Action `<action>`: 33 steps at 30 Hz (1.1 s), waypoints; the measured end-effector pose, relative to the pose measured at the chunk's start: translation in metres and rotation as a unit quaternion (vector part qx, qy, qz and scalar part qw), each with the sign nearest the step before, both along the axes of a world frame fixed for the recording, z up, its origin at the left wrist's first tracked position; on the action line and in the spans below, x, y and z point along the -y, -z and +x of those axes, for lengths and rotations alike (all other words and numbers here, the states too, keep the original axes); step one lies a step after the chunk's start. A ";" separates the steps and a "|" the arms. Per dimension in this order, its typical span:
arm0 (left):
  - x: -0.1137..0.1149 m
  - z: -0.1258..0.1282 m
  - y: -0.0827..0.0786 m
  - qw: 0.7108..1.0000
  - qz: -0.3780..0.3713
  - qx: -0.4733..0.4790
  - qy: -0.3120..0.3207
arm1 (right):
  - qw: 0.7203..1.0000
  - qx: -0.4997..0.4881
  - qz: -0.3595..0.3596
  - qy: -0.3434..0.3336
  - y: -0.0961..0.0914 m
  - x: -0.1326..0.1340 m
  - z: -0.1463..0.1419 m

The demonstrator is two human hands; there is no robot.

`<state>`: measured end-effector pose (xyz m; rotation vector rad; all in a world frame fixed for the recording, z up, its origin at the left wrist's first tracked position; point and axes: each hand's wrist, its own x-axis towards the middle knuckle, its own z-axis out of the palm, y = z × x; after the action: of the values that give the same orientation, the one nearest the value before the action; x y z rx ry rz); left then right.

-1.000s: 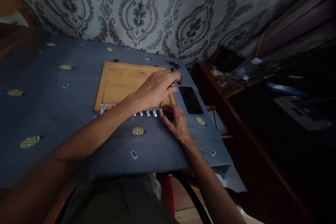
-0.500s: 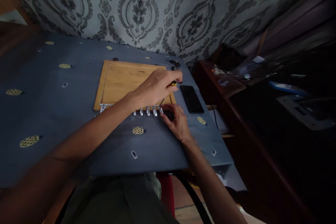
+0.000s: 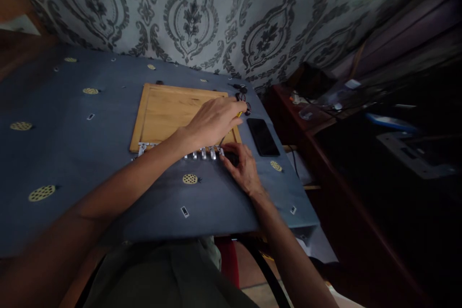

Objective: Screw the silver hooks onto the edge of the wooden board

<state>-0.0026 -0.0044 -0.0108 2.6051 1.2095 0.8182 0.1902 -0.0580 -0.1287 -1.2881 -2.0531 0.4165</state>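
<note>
Blue pineapple-printed bench (image 3: 224, 211): left hand (image 3: 217, 116) arched palm-down, fingers closed; right hand (image 3: 246, 167) half-curled, grip unclear. Rectangular tan wooden panel (image 3: 166, 110) towards the bench's right edge; row of silver metal hooks (image 3: 204, 154) pointing to the near edge. Yellow-handled screwdriver (image 3: 239, 114) in the left hand, long axis slanting down to the hooks.

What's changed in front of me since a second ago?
Only a slight shift: the left hand has adjusted its fingers around the yellow tool handle. Nothing was taken or let go. The right hand stays at the end metal hook; the wooden board and phone stayed put.
</note>
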 end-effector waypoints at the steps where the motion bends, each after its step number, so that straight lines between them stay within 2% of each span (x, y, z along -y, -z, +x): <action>1: 0.000 0.001 0.000 1.000 0.000 0.000 -0.002 | 1.000 0.000 0.000 -0.001 0.000 0.000 0.000; 13: 0.002 -0.003 -0.011 0.999 -0.039 0.006 0.025 | 1.000 0.003 0.001 -0.001 0.000 0.000 0.000; 22: 0.005 0.001 -0.005 1.000 -0.007 -0.006 0.011 | 1.000 0.008 0.011 -0.002 -0.002 0.000 -0.001; 28: -0.002 -0.001 0.000 0.999 0.000 0.045 0.018 | 1.000 0.012 0.008 -0.005 -0.002 0.000 0.000; 33: -0.005 -0.007 -0.005 0.996 -0.042 0.058 0.046 | 1.000 0.009 0.000 0.006 -0.002 0.001 -0.001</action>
<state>-0.0093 0.0008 -0.0058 2.4892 1.0613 0.8669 0.1894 -0.0587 -0.1262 -1.3077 -2.0601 0.4022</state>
